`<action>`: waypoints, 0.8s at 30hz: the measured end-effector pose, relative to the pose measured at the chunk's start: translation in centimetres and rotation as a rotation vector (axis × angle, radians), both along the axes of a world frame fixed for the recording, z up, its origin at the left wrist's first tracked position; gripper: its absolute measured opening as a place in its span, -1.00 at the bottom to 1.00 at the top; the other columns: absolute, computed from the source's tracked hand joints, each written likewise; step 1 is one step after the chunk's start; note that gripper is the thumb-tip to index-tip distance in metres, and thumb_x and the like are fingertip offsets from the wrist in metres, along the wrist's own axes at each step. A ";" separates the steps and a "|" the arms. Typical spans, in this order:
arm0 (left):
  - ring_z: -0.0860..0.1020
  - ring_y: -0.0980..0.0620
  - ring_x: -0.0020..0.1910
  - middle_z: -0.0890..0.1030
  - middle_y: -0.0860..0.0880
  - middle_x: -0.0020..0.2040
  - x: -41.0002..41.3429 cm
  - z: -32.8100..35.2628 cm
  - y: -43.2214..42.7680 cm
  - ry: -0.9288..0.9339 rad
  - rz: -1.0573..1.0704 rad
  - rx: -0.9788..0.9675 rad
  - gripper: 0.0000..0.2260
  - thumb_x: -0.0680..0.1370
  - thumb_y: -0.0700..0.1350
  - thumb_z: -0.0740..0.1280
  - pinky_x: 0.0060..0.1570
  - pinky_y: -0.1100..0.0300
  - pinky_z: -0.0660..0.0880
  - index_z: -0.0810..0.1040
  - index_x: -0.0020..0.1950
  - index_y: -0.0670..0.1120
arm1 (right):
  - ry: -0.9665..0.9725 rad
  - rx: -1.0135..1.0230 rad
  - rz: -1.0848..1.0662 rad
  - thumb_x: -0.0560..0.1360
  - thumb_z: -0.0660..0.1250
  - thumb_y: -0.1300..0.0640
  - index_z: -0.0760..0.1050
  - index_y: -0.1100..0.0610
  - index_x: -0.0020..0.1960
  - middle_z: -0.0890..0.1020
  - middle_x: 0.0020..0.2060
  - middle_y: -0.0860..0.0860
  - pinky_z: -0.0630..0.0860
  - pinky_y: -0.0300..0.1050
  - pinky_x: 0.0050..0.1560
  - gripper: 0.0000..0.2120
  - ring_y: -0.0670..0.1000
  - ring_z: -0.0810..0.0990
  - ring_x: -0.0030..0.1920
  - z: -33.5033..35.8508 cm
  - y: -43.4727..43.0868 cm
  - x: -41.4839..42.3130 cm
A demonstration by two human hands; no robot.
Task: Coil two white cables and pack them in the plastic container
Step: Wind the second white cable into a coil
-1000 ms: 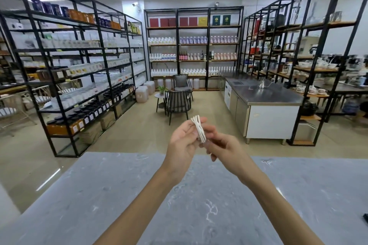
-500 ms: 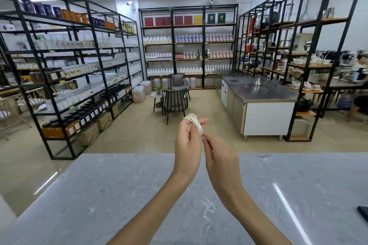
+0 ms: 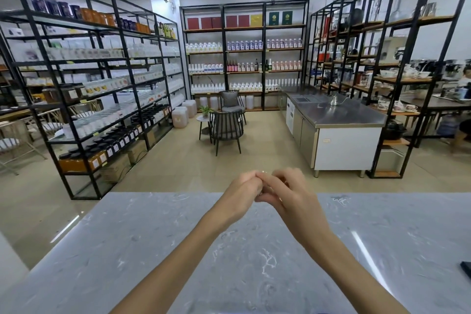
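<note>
While over marble counter (image 3: 153,237), left hand (image 3: 240,195), right hand (image 3: 293,196): fingers (image 3: 286,176) curled together, hold hidden.

1. Your desk (image 3: 127,237) is a grey stone-look slab with white veining. It is polished smooth, and glossy streaks of light lie near its left and right edges.
2. The floor (image 3: 267,160) beyond the desk's far edge is beige, smooth and shiny.
3. The racks (image 3: 122,58) are matt black metal framing; the back rack (image 3: 244,29) carries brown wooden boards.
4. The counter (image 3: 339,115) has a steel top with a dull sheen and a smooth white end panel.
5. The kettle (image 3: 335,100) on it is bright polished metal.
6. Only a sliver of white cable (image 3: 262,172) shows between your left hand (image 3: 244,191) and right hand (image 3: 288,194), too little for you to judge its finish.
</note>
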State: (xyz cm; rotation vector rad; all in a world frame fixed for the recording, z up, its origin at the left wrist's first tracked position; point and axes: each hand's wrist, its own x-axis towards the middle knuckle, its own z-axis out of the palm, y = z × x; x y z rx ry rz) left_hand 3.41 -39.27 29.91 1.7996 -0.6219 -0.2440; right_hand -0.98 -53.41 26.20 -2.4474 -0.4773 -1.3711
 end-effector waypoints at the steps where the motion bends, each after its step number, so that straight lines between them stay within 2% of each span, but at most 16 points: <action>1: 0.54 0.05 -0.15 0.56 -0.07 -0.19 0.0 0.1 0.2 0.019 -0.025 0.030 -0.74 0.57 -0.15 0.10 0.02 0.06 0.50 0.58 -0.09 -0.18 | -0.004 -0.017 0.005 0.39 0.54 0.08 0.61 0.08 0.16 0.57 -0.05 0.01 0.52 -0.08 -0.23 -0.65 0.03 0.46 -0.08 0.1 -0.4 0.1; 2: 0.58 0.00 -0.15 0.60 -0.12 -0.19 0.0 0.2 0.5 0.034 -0.043 0.047 -0.73 0.56 -0.17 0.11 0.07 -0.01 0.52 0.60 -0.11 -0.17 | 0.026 -0.020 0.023 0.39 0.54 0.02 0.62 0.06 0.14 0.59 0.03 0.01 0.53 -0.10 -0.10 -0.65 0.04 0.48 0.01 0.2 -0.7 0.3; 4: 0.65 -0.18 -0.11 0.66 -0.23 -0.15 0.1 0.3 0.7 0.049 -0.043 0.079 -0.73 0.55 -0.24 0.13 0.14 -0.17 0.52 0.62 -0.10 -0.25 | 0.223 0.092 0.136 0.39 0.51 -0.05 0.59 -0.01 0.17 0.61 0.13 -0.09 0.48 -0.15 0.14 -0.63 -0.04 0.50 0.16 0.4 -1.2 0.2; 5: 0.65 -0.25 -0.08 0.67 -0.25 -0.15 0.2 0.3 0.6 0.060 -0.027 0.101 -0.74 0.53 -0.24 0.14 0.14 -0.19 0.51 0.62 -0.11 -0.27 | 0.345 0.197 0.204 0.39 0.50 -0.08 0.56 -0.07 0.18 0.62 0.09 -0.17 0.50 -0.14 0.14 -0.62 -0.11 0.52 0.13 0.5 -1.1 0.0; 7: 0.66 -0.24 -0.14 0.69 -0.27 -0.18 0.1 0.4 0.2 0.098 0.036 0.149 -0.71 0.46 -0.17 0.14 0.01 -0.09 0.55 0.62 -0.15 -0.28 | 0.449 0.334 0.256 0.37 0.48 -0.08 0.53 -0.16 0.13 0.62 -0.04 -0.23 0.54 -0.14 -0.02 -0.65 -0.12 0.56 0.01 0.2 -0.5 -0.2; 9: 0.64 -0.12 -0.30 0.69 -0.27 -0.23 -0.2 0.2 -0.3 0.116 0.142 0.151 -0.67 0.42 -0.12 0.11 -0.20 0.08 0.51 0.60 -0.17 -0.28 | 0.426 0.406 0.220 0.34 0.43 -0.09 0.53 -0.18 0.07 0.61 -0.11 -0.23 0.53 -0.17 -0.14 -0.69 -0.11 0.55 -0.04 -0.2 0.3 -0.3; 11: 0.60 -0.04 -0.40 0.66 -0.22 -0.26 -0.6 -0.1 -1.0 0.089 0.248 0.123 -0.71 0.47 -0.13 0.09 -0.40 0.22 0.49 0.55 -0.18 -0.24 | 0.400 0.436 0.160 0.32 0.32 -0.13 0.53 -0.17 0.04 0.58 -0.17 -0.24 0.47 -0.24 -0.20 -0.71 -0.16 0.53 -0.08 -0.6 0.9 -0.3; 14: 0.58 0.00 -0.29 0.58 -0.11 -0.17 -0.9 -0.9 -1.5 -0.005 0.379 0.119 -0.81 0.57 -0.11 0.08 -0.54 0.29 0.46 0.44 -0.12 -0.12 | 0.432 0.418 0.088 0.34 0.28 -0.06 0.51 -0.14 -0.01 0.52 -0.27 -0.20 0.38 -0.26 -0.26 -0.78 -0.16 0.49 -0.15 -1.0 1.4 -0.1; 16: 0.55 0.00 -0.22 0.54 -0.06 -0.15 -0.7 -1.3 -1.4 -0.073 0.411 0.160 -0.85 0.61 -0.06 0.05 -0.41 0.19 0.45 0.34 -0.11 -0.03 | 0.478 0.459 0.102 0.40 0.35 0.06 0.51 -0.14 -0.10 0.56 -0.27 -0.20 0.38 -0.29 -0.25 -0.88 -0.17 0.51 -0.17 -1.1 1.7 0.0; 19: 0.51 0.00 -0.18 0.52 -0.02 -0.13 -0.4 -1.3 -0.9 -0.032 0.354 0.206 -0.86 0.63 0.00 0.04 -0.21 0.10 0.43 0.32 -0.06 0.00 | 0.530 0.562 0.143 0.44 0.35 0.07 0.54 -0.12 -0.24 0.63 -0.29 -0.20 0.37 -0.35 -0.31 -0.89 -0.16 0.56 -0.27 -1.1 1.7 0.2; 22: 0.54 -0.01 -0.09 0.57 -0.04 -0.07 -0.8 -1.2 0.4 0.192 0.177 -0.008 -0.81 0.56 0.05 0.21 0.11 -0.03 0.50 0.40 0.08 -0.03 | 0.561 0.728 0.209 0.50 0.38 0.01 0.59 -0.01 -0.18 0.67 -0.32 -0.08 0.40 -0.23 -0.44 -0.89 -0.12 0.50 -0.46 -0.9 1.2 0.2; 24: 0.63 -0.06 0.03 0.66 -0.08 0.00 -1.0 -1.6 1.2 0.220 0.103 -0.092 -0.68 0.49 0.10 0.34 0.21 -0.01 0.51 0.46 0.16 -0.03 | 0.567 0.853 0.251 0.54 0.36 0.02 0.58 0.04 -0.14 0.67 -0.34 -0.08 0.42 -0.21 -0.49 -0.87 -0.10 0.48 -0.50 -1.0 1.0 0.0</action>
